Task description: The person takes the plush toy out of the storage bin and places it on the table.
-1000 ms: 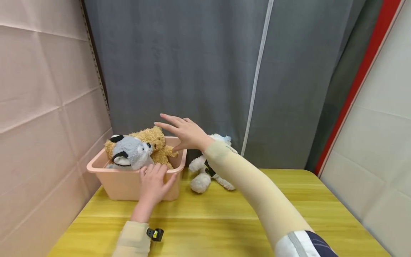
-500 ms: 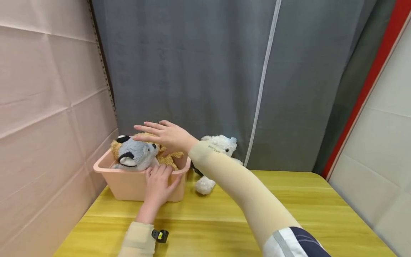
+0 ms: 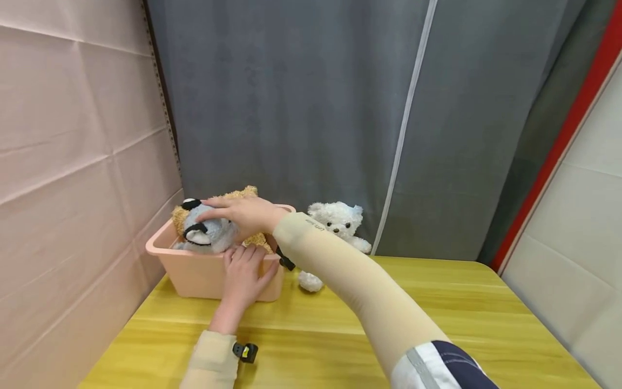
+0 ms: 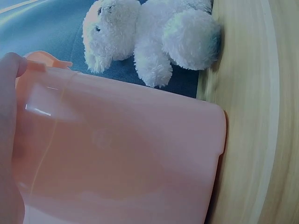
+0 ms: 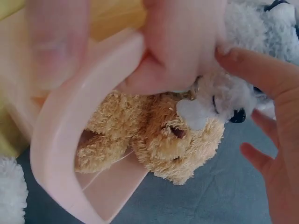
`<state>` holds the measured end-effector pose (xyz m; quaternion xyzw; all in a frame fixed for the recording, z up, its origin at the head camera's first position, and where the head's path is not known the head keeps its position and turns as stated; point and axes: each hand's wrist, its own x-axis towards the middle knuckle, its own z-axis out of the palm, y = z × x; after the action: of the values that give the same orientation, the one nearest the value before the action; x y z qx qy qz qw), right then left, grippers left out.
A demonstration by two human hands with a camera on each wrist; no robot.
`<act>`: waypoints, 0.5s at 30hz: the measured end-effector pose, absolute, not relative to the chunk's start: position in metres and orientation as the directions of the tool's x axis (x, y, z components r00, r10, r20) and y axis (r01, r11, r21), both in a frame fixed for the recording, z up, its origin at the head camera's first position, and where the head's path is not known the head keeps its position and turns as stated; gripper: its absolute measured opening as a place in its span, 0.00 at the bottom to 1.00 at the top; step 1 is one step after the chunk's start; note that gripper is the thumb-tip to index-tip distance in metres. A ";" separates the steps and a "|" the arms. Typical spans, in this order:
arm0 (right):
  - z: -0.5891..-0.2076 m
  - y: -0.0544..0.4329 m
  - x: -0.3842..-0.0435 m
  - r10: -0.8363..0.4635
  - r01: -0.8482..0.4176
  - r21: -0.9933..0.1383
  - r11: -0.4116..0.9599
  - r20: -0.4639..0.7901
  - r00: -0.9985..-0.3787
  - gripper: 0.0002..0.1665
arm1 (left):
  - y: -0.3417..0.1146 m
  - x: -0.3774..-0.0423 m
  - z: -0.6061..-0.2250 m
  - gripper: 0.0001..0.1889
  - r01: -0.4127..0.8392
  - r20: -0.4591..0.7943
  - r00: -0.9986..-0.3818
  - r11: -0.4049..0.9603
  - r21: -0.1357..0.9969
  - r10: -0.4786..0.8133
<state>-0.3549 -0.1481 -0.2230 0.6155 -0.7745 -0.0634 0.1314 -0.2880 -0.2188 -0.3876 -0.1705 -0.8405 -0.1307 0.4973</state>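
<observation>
A pink plastic bin (image 3: 199, 275) stands on the table's left side. My left hand (image 3: 243, 275) grips its near rim, fingertips over the edge and thumb along the outer wall. Inside, a grey plush animal (image 3: 216, 235) with black-edged ears and a black nose pokes above the rim. Against it lies a curly golden-brown teddy bear (image 5: 177, 144). My right hand (image 3: 252, 213) reaches over the bin, fingers spread across the grey plush's head; in the right wrist view a fingertip meets its fur. The right hand partly hides both toys.
Right of the bin, a white plush bear (image 3: 342, 219) sits near the back edge, partly behind my right forearm. A grey curtain (image 3: 301, 97) hangs behind the yellow wood-grain table (image 3: 413, 302). Pale cloth walls (image 3: 73, 162) flank it.
My right hand has moved left and down from above the bin onto the grey plush. My left hand stays on the rim. The white bear's face has come into view past the arm.
</observation>
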 end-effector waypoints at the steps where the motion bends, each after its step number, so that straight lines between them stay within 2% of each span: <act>1: -0.222 -0.149 -0.354 -0.968 -0.941 0.238 0.242 0.128 -0.217 0.50 | -0.219 -0.289 -0.387 0.21 0.416 0.882 -0.445 0.908 0.047 0.158; 5: -0.222 -0.152 -0.353 -0.962 -0.937 0.230 0.265 0.126 -0.241 0.52 | -0.219 -0.289 -0.386 0.18 0.417 0.873 -0.460 0.908 0.049 0.164; 12: -0.227 -0.157 -0.350 -0.950 -0.897 0.315 0.311 0.117 -0.289 0.59 | -0.218 -0.283 -0.386 0.16 0.414 0.845 -0.511 0.906 0.084 0.155; 15: -0.228 -0.158 -0.348 -0.954 -0.870 0.392 0.298 0.152 -0.258 0.57 | -0.218 -0.283 -0.387 0.16 0.412 0.850 -0.503 0.908 0.077 0.156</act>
<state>-0.3483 -0.1578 -0.2281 0.5812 -0.7847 -0.1150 0.1821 -0.2830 -0.2177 -0.3867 -0.1660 -0.8561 -0.1360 0.4702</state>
